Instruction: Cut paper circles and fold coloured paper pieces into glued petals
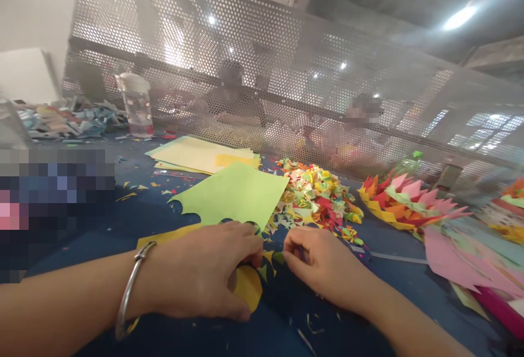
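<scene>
My left hand (200, 269), with a silver bangle at its wrist, is low over the table with its fingers bent. A yellow rounded paper piece (249, 287) shows between its thumb and fingers. Curled closed, my right hand (323, 261) is just to the right; what it holds, if anything, is hidden. A small dark green paper piece (278, 257) is at its fingertips. Beyond my left hand lies a light green paper sheet (233, 193) with rounded bites cut from its near edge. A yellow paper strip (170, 234) shows partly under my left wrist.
Behind the sheet lie stacked pale papers (188, 152) and a heap of colourful paper scraps (315, 193). Pointed folded-paper pieces (409, 201) and pink paper (458, 261) are at right. A bottle (137, 106) stands at back left, before a perforated screen (266, 35); people sit behind it.
</scene>
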`<state>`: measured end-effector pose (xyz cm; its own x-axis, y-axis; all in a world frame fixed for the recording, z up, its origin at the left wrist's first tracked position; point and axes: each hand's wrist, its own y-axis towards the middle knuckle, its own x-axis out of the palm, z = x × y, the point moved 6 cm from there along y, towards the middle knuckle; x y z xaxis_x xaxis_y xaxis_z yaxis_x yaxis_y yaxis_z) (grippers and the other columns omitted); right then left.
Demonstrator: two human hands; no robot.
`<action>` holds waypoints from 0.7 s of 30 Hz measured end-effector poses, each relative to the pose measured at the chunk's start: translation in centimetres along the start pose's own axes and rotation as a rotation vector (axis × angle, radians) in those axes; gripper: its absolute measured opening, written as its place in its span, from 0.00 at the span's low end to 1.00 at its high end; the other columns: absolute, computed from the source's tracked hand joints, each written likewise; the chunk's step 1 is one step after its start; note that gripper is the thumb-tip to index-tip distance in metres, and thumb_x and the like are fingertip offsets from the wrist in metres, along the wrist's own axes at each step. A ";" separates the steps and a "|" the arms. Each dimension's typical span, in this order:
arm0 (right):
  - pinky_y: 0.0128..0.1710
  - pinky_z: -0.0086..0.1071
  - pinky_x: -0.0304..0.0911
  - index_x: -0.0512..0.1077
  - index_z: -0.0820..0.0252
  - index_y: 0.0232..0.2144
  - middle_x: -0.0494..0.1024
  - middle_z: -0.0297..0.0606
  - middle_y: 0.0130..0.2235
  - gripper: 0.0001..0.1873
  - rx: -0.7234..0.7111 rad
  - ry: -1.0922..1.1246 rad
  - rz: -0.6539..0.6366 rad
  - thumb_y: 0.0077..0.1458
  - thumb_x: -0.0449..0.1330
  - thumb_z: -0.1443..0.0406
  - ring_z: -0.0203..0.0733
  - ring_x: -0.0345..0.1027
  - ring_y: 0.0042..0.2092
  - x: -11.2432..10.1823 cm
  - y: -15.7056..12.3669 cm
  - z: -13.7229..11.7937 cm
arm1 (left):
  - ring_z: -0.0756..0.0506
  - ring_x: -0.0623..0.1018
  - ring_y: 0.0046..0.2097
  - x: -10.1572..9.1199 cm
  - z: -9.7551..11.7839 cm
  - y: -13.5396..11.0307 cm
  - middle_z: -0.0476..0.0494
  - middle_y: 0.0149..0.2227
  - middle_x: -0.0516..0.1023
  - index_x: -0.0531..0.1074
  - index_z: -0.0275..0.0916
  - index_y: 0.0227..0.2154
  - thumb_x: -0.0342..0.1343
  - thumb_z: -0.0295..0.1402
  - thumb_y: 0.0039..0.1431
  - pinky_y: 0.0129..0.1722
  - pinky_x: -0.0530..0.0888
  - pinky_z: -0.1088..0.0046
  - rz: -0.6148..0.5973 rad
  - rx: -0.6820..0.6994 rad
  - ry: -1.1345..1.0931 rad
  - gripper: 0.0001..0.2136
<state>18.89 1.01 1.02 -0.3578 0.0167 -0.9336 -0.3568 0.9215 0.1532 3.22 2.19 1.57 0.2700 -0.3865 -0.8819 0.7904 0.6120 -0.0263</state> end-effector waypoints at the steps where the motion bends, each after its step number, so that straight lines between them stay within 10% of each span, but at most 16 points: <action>1: 0.26 0.29 0.52 0.68 0.59 0.24 0.70 0.32 0.24 0.07 0.005 -0.014 -0.004 0.52 0.58 0.71 0.36 0.61 0.26 0.0 0.0 0.0 | 0.42 0.72 0.40 0.0 0.0 0.1 0.47 0.39 0.73 0.73 0.41 0.38 0.66 0.41 0.41 0.33 0.63 0.71 0.001 -0.003 0.000 0.19; 21: 0.31 0.32 0.55 0.69 0.59 0.27 0.71 0.32 0.28 0.06 0.087 -0.088 -0.026 0.57 0.58 0.69 0.38 0.63 0.31 0.1 0.1 0.4 | 0.46 0.72 0.33 0.3 -1.3 0.1 0.49 0.35 0.73 0.73 0.43 0.35 0.66 0.41 0.40 0.26 0.62 0.74 -0.052 -0.076 -0.101 0.18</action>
<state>19.14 1.21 0.82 -0.2712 0.0223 -0.9623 -0.2871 0.9523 0.1030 2.68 3.04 0.72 0.2869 -0.4842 -0.8266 0.7619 0.6383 -0.1095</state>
